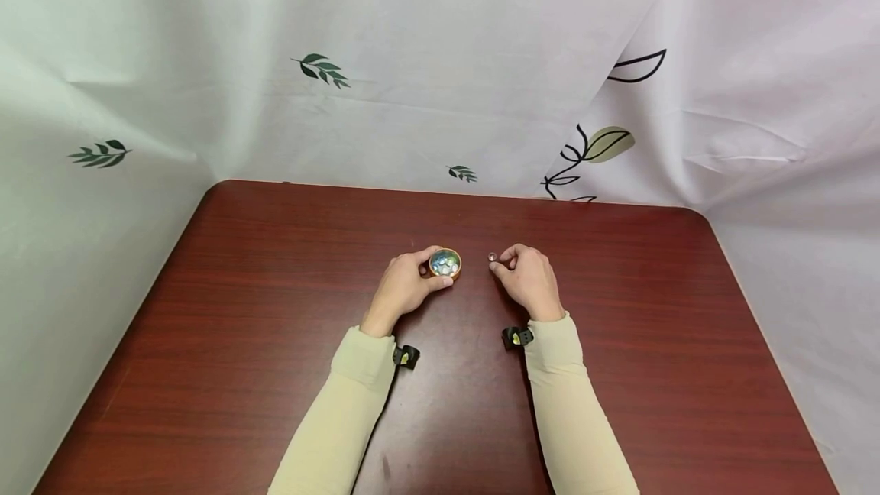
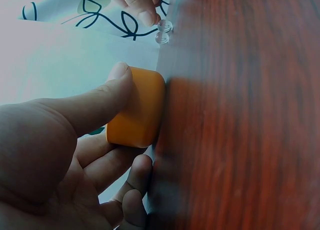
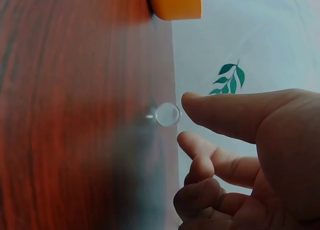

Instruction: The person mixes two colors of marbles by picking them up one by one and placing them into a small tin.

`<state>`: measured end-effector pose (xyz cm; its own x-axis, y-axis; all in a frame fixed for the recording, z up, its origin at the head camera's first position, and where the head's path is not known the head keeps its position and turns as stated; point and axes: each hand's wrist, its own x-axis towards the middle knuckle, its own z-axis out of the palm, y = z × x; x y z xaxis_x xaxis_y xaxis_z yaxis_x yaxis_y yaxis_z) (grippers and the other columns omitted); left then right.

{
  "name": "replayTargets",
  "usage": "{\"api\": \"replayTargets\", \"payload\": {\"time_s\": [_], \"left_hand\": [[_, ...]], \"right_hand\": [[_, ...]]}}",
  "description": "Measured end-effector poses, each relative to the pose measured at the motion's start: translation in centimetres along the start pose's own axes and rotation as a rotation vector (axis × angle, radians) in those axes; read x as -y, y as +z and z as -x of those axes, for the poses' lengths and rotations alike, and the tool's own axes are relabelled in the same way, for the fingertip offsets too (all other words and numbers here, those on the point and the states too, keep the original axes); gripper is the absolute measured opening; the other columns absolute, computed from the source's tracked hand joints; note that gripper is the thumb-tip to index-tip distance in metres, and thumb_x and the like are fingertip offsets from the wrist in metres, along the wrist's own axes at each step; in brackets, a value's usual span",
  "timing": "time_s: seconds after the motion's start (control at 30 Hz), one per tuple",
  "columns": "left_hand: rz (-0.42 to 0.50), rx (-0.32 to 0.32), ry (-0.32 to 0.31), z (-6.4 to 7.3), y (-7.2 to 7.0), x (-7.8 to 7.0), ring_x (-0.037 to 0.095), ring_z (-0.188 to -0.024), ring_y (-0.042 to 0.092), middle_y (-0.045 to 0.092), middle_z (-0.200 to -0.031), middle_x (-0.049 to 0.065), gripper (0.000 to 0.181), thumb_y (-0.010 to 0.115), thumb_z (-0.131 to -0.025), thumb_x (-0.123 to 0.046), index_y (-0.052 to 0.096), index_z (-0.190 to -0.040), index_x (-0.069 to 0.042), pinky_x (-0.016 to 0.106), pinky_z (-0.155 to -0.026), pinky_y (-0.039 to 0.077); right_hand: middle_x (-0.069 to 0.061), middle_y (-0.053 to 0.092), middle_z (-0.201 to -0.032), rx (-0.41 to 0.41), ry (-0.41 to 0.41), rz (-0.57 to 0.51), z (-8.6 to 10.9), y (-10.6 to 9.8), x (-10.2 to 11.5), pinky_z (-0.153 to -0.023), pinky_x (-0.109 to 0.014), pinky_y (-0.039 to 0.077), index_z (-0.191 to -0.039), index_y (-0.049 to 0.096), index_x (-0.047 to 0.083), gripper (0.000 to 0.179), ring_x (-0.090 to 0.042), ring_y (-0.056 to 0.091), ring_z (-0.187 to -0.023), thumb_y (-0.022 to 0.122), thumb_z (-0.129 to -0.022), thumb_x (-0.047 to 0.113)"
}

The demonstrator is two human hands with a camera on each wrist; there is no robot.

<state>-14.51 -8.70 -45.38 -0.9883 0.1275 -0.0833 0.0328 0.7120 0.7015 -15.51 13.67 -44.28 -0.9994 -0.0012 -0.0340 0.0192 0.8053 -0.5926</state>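
Thumb and fingers of my left hand (image 1: pixel 402 283) grip a small orange bowl (image 2: pixel 142 107) from its left side. The bowl stands on the table, and shiny clear pieces (image 1: pixel 445 263) fill its inside in the head view. To its right, my right hand (image 1: pixel 529 278) is beside a small, round, clear glass-like piece (image 3: pixel 167 114). Its thumb and index fingertip stand apart near that piece, with no contact visible; the other fingers are bent. In the left wrist view two clear rounded shapes (image 2: pixel 164 27) appear together; whether they are separate pieces I cannot tell.
The reddish-brown wooden table (image 1: pixel 241 312) has rounded far corners. White cloth (image 1: pixel 412 113) with leaf prints hangs behind it and along both sides. A small black camera is strapped to each wrist, the left one (image 1: pixel 407 357) and the right one (image 1: pixel 516 338).
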Motion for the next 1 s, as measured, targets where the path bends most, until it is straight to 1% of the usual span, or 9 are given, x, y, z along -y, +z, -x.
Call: {"api": "replayTargets", "payload": {"time_s": [0.43,0.73,0.87,1.0], "left_hand": [[-0.002,0.000,0.002,-0.1,0.0,0.0,0.024,-0.091,0.059,0.069,-0.098,0.006,0.057,0.083,-0.085,-0.036,0.065,-0.137,-0.026,0.041,-0.083,0.047],[0.001,0.007,-0.006,0.0,0.0,0.0,0.026,-0.093,0.059,0.069,-0.099,0.006,0.057,0.083,-0.086,-0.036,0.064,-0.139,-0.027,0.043,-0.086,0.047],[0.009,0.005,0.001,0.0,0.0,-0.1,0.025,-0.093,0.061,0.070,-0.102,0.006,0.057,0.083,-0.085,-0.035,0.064,-0.138,-0.026,0.043,-0.086,0.048],[0.007,0.001,0.010,0.0,0.0,0.0,0.024,-0.092,0.061,0.071,-0.102,0.006,0.056,0.083,-0.085,-0.035,0.065,-0.137,-0.026,0.042,-0.085,0.048]], "right_hand": [[-0.004,0.063,-0.084,-0.028,0.041,0.013,0.2,0.7,0.3,-0.072,-0.044,0.050,-0.093,0.071,0.009,0.023,-0.025,0.061,-0.078,0.077,-0.089,0.032],[-0.005,0.065,-0.082,-0.035,0.049,0.016,0.2,1.1,0.2,-0.071,-0.045,0.051,-0.088,0.070,0.011,0.022,-0.025,0.062,-0.076,0.077,-0.089,0.032],[-0.004,0.065,-0.080,-0.039,0.048,0.016,0.1,1.1,0.2,-0.069,-0.044,0.050,-0.087,0.070,0.011,0.022,-0.024,0.062,-0.074,0.077,-0.089,0.032],[-0.004,0.067,-0.081,-0.034,0.053,0.010,0.1,1.1,0.2,-0.070,-0.045,0.050,-0.087,0.071,0.011,0.021,-0.025,0.062,-0.075,0.077,-0.089,0.031]]}}
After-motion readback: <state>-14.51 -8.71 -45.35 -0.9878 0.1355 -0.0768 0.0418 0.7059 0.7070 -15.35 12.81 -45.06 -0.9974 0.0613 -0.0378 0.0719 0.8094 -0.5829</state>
